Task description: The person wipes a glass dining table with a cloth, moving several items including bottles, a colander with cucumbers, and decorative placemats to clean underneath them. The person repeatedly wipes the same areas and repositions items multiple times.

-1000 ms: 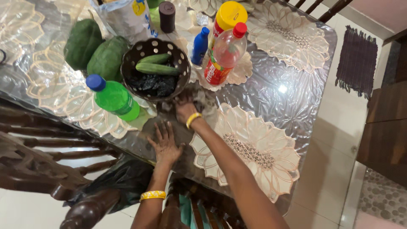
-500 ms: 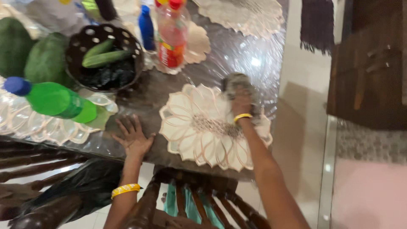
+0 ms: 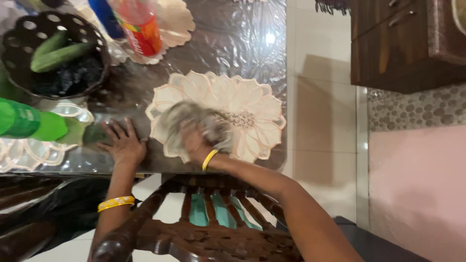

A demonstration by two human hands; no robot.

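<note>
My right hand (image 3: 194,141) grips a grey cloth (image 3: 187,123), blurred with motion, pressed onto the near left part of a cream flower-shaped placemat (image 3: 242,114). The mat lies on a table covered in clear plastic sheet (image 3: 242,48). My left hand (image 3: 124,143) rests flat with fingers spread on the table near its front edge, left of the mat. Both wrists wear yellow bangles.
A dark perforated bowl (image 3: 14,53) holds green cucumbers (image 3: 58,51). A green bottle (image 3: 29,123) lies at the left; a red bottle (image 3: 138,26) and a blue bottle (image 3: 107,17) stand behind. A wooden chair back (image 3: 194,228) is below me. A dark cabinet (image 3: 403,43) stands right.
My right hand has swept the cloth from the mat's far right edge back to its near left side. The view has shifted right. My left hand stays planted on the table.
</note>
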